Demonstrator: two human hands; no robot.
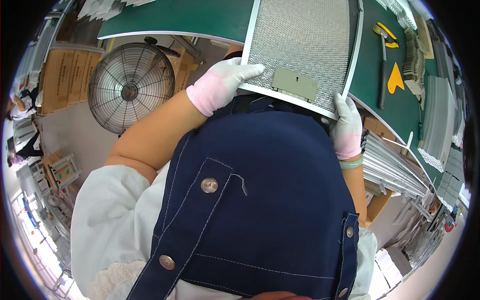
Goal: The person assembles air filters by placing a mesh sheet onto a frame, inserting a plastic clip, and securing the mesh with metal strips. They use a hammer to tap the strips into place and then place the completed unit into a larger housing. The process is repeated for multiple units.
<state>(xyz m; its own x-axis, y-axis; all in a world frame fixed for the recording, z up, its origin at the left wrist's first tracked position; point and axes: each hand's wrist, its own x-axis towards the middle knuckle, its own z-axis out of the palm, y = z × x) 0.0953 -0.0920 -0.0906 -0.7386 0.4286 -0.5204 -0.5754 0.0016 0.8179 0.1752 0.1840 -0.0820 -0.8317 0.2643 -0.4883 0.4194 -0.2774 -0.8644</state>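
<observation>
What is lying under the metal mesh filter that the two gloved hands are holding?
The mesh filter rests on a green table, its near edge overhanging toward the apron. Anything directly beneath the filter is covered.

The green worktop (200, 17) lies open left of the mesh filter panel (305, 45). To its right, a hammer (383, 65), a yellow wedge (395, 79) and stacked metal parts (414, 60) crowd the surface.

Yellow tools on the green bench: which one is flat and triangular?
The yellow scraper, lying right of the long dark handle. The other, yellow-handled pliers, sits farther up the bench.
</observation>
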